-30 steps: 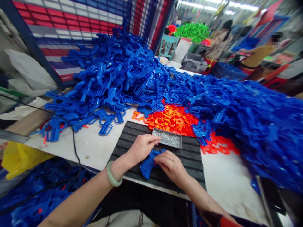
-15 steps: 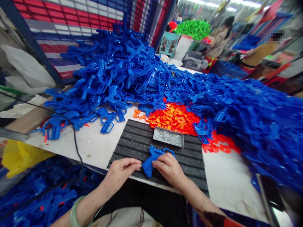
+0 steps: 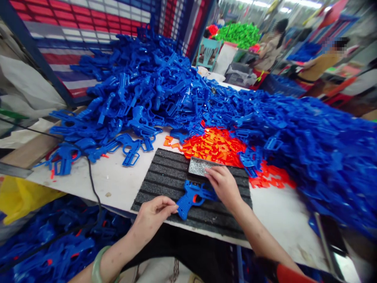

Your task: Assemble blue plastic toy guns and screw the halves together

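Note:
A blue plastic toy gun point(image 3: 188, 198) with an orange trigger lies on a dark ribbed mat point(image 3: 161, 173). My left hand point(image 3: 156, 214) is closed in a pinch at the lower edge of its grip. Whether those fingertips hold a tiny part or just touch the grip, I cannot make out. Beyond the gun is a small shallow tray point(image 3: 196, 167) of tiny silvery metal pieces. My right hand point(image 3: 225, 184) reaches over the gun's barrel, with fingertips together down at the tray's right part. What they pinch is hidden.
Orange plastic pieces point(image 3: 218, 145) are heaped behind the tray. Blue toy gun parts point(image 3: 165, 86) pile up at the back and along the right point(image 3: 338, 157). A black cable point(image 3: 92, 177) hangs over the left table edge. A phone-like device point(image 3: 332, 239) is at right. Two people work in the background.
My right hand has left the toy gun and moved up and forward to the tray of metal pieces. The gun's orange trigger is now uncovered. My left hand stays pinched beside the grip.

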Demonstrator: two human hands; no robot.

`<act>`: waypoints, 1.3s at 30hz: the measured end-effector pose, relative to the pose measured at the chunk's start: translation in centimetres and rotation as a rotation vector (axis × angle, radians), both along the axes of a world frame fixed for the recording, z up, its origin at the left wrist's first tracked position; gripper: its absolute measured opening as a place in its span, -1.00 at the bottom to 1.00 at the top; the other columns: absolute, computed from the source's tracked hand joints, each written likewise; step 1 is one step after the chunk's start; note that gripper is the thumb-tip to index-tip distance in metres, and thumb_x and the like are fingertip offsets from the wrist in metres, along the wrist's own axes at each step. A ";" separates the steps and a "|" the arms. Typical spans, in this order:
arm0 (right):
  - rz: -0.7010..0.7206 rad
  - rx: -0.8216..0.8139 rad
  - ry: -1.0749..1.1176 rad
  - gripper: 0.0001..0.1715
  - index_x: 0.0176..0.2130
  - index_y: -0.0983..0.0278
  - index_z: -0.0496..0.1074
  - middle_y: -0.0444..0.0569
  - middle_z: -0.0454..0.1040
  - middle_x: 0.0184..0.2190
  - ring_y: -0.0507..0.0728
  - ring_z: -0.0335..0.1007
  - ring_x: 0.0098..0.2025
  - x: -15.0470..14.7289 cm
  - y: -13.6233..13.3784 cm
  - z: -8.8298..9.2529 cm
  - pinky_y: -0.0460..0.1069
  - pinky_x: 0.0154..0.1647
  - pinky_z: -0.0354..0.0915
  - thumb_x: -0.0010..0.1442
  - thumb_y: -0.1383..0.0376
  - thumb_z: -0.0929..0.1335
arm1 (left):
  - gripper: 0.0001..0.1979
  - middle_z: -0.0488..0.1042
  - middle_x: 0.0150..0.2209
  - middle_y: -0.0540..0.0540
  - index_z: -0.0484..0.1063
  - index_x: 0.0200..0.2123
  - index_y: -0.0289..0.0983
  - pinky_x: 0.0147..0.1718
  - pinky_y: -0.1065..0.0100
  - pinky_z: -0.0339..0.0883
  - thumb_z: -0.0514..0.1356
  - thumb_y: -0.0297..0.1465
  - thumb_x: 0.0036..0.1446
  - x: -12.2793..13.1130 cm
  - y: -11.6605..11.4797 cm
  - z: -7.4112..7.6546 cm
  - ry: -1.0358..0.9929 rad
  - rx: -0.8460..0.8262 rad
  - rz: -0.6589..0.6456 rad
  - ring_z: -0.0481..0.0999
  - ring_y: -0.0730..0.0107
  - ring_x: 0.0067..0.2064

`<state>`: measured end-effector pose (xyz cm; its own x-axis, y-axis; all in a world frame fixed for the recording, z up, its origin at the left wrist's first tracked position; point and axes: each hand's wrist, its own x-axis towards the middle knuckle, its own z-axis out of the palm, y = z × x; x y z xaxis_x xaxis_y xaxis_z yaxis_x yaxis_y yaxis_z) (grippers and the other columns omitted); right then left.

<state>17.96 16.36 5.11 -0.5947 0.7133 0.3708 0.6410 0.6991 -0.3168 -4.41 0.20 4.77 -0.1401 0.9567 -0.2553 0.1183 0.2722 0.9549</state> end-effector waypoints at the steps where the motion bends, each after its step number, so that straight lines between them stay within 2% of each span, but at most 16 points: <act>1: -0.064 -0.079 -0.084 -0.71 -0.07 0.24 0.54 0.08 0.54 -0.20 0.22 0.41 -0.13 0.0 1.1 0.3 0.10 -0.06 0.33 0.28 0.25 0.31 | -0.84 0.58 -0.35 -0.02 0.52 -0.35 -0.23 -0.26 0.39 0.40 0.25 -0.26 0.18 0.1 0.0 -0.3 0.091 0.093 -0.008 0.55 0.37 -0.28; 3: -0.141 -0.227 -0.207 -0.73 -0.12 0.25 0.56 0.06 0.55 -0.22 0.21 0.44 -0.15 -0.2 2.7 0.6 0.07 -0.10 0.33 0.24 0.22 0.35 | -0.88 0.54 -0.35 -0.01 0.53 -0.37 -0.21 -0.22 0.36 0.35 0.25 -0.32 0.20 0.2 -0.1 -0.9 0.286 0.332 -0.021 0.50 0.39 -0.27; 5: -0.167 -0.305 -0.247 -0.79 -0.20 0.23 0.58 0.02 0.56 -0.26 0.19 0.47 -0.19 -0.3 3.5 0.7 0.03 -0.18 0.32 0.21 0.22 0.37 | -0.91 0.48 -0.37 -0.01 0.53 -0.35 -0.20 -0.22 0.35 0.31 0.24 -0.39 0.21 0.3 -0.1 -1.5 0.453 0.545 -0.038 0.44 0.41 -0.28; 8: -0.180 -0.318 -0.237 -0.83 -0.28 0.21 0.58 -0.01 0.57 -0.29 0.18 0.48 -0.22 -0.4 3.5 0.6 0.01 -0.21 0.31 0.21 0.23 0.36 | -0.91 0.42 -0.38 -0.02 0.52 -0.26 -0.20 -0.29 0.37 0.27 0.22 -0.49 0.21 0.6 -0.2 -1.9 0.621 0.709 -0.086 0.36 0.42 -0.31; 12: -0.192 -0.314 -0.209 -0.80 -0.26 0.24 0.56 0.02 0.58 -0.24 0.18 0.48 -0.17 -0.2 3.1 0.5 0.02 -0.13 0.30 0.25 0.26 0.33 | -0.87 0.43 -0.38 -0.04 0.47 -0.22 -0.24 -0.31 0.37 0.26 0.20 -0.56 0.20 1.0 0.0 -2.2 0.725 0.792 -0.137 0.33 0.41 -0.32; 20: -0.212 -0.289 -0.080 -0.79 -0.20 0.25 0.54 0.04 0.60 -0.23 0.20 0.49 -0.14 0.2 3.2 0.1 0.06 -0.06 0.33 0.25 0.32 0.30 | -0.81 0.46 -0.35 -0.05 0.45 -0.17 -0.24 -0.29 0.32 0.28 0.19 -0.60 0.19 1.1 -0.1 -2.6 0.793 0.829 -0.186 0.36 0.39 -0.32; 24: -0.224 -0.275 0.010 -0.76 -0.19 0.22 0.55 0.01 0.61 -0.21 0.19 0.51 -0.13 0.6 2.8 0.1 0.07 -0.04 0.36 0.24 0.32 0.29 | -0.71 0.50 -0.28 -0.08 0.41 -0.01 -0.26 -0.21 0.28 0.32 0.18 -0.59 0.20 0.1 0.5 -2.5 0.799 0.871 -0.197 0.42 0.37 -0.26; 26: -0.222 -0.272 0.067 -0.75 -0.20 0.19 0.56 -0.01 0.62 -0.20 0.18 0.52 -0.12 0.6 2.6 0.1 0.07 -0.02 0.36 0.23 0.32 0.29 | -0.68 0.50 -0.24 -0.10 0.38 0.06 -0.28 -0.16 0.26 0.33 0.14 -0.56 0.25 -0.3 2.2 -1.5 0.810 0.862 -0.161 0.42 0.35 -0.22; 28: -0.232 -0.283 0.156 -0.76 -0.22 0.18 0.57 -0.03 0.62 -0.20 0.18 0.52 -0.12 0.6 2.4 0.0 0.08 -0.01 0.36 0.20 0.31 0.31 | -0.74 0.50 -0.22 -0.13 0.42 0.02 -0.30 -0.12 0.24 0.33 0.10 -0.51 0.29 -0.2 5.1 0.1 0.863 0.797 -0.140 0.42 0.32 -0.18; 30: -0.257 -0.295 0.237 -0.77 -0.22 0.18 0.57 -0.03 0.62 -0.22 0.18 0.53 -0.14 0.4 2.3 -0.1 0.09 -0.03 0.38 0.18 0.29 0.31 | -0.78 0.51 -0.24 -0.13 0.50 -0.11 -0.28 -0.11 0.24 0.33 0.07 -0.46 0.31 0.6 8.7 1.9 0.980 0.663 -0.253 0.42 0.29 -0.17; 32: -0.291 -0.294 0.275 -0.76 -0.21 0.20 0.57 -0.02 0.63 -0.23 0.19 0.54 -0.18 0.3 2.0 -0.1 0.09 -0.07 0.40 0.19 0.25 0.31 | -0.77 0.52 -0.29 -0.13 0.56 -0.25 -0.25 -0.12 0.21 0.32 0.08 -0.44 0.29 1.9 12.1 3.5 1.146 0.457 -0.393 0.42 0.21 -0.13; 33: -0.307 -0.291 0.284 -0.75 -0.21 0.21 0.56 -0.01 0.63 -0.24 0.19 0.54 -0.19 0.3 1.8 -0.1 0.09 -0.09 0.40 0.20 0.23 0.31 | -0.78 0.52 -0.31 -0.16 0.57 -0.31 -0.27 -0.13 0.19 0.31 0.11 -0.43 0.26 2.7 13.6 4.1 1.176 0.415 -0.419 0.42 0.16 -0.11; 36: -0.338 -0.282 0.341 -0.76 -0.23 0.23 0.55 -0.01 0.62 -0.27 0.18 0.53 -0.22 0.7 0.7 0.2 0.07 -0.13 0.41 0.23 0.20 0.32 | -0.86 0.53 -0.33 -0.24 0.58 -0.37 -0.35 -0.17 0.15 0.31 0.26 -0.39 0.12 4.5 16.7 4.6 1.212 0.331 -0.436 0.44 0.01 -0.10; 39: -0.218 -0.247 0.360 -0.82 -0.23 0.20 0.54 -0.04 0.59 -0.28 0.14 0.50 -0.21 1.3 -1.0 0.4 0.03 -0.15 0.40 0.25 0.21 0.34 | -0.85 0.53 -0.40 -0.25 0.58 -0.40 -0.38 -0.22 0.17 0.33 0.33 -0.37 0.04 5.2 17.9 4.0 1.214 0.271 -0.459 0.49 0.01 -0.16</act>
